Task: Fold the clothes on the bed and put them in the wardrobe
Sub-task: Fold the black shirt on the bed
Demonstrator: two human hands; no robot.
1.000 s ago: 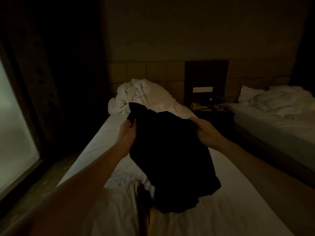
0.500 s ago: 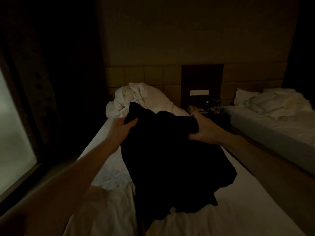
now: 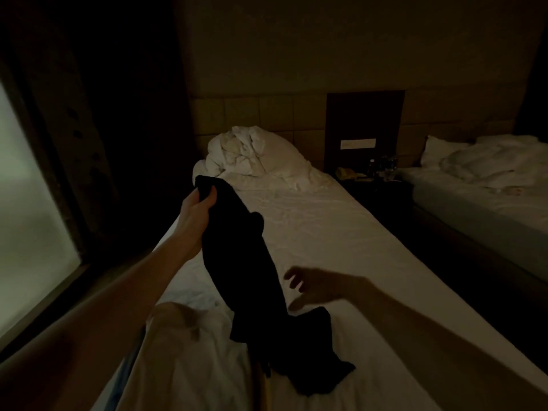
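matt black cloth garment (image 3: 246, 262), creased white bedsheet (image 3: 326, 232)

Looks like a dim hotel room: two single beds (image 3: 326, 238) with white sheets, a padded headboard wall (image 3: 261, 114), and a nightstand (image 3: 373, 185) with bottles (image 3: 382, 166) between them.

Left hand (image 3: 197, 207) raised, grip closed around dark cloth, right hand (image 3: 314, 287) lower, fingers loosely spread
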